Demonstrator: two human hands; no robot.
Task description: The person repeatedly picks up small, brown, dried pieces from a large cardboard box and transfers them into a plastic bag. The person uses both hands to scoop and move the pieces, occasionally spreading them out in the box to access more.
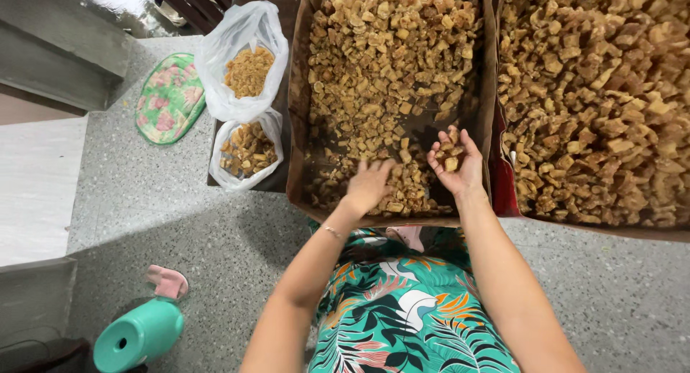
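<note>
A large cardboard box (296, 129) in front of me holds many small golden-brown dried chunks (388, 49), piled deepest at the far end. My left hand (368, 186) lies palm down on the chunks at the near edge, fingers spread. Just to its right, my right hand (456, 161) is palm up and cupped, with a few chunks resting in it. A second box (503, 179) to the right is full of the same chunks (596, 93).
Two clear plastic bags, the farther bag (241, 64) and the nearer bag (248, 150), hold similar chunks left of the box. A floral mat (170, 98) lies further left. A teal plastic container (138, 335) and a pink slipper (167, 281) sit on the speckled floor near left.
</note>
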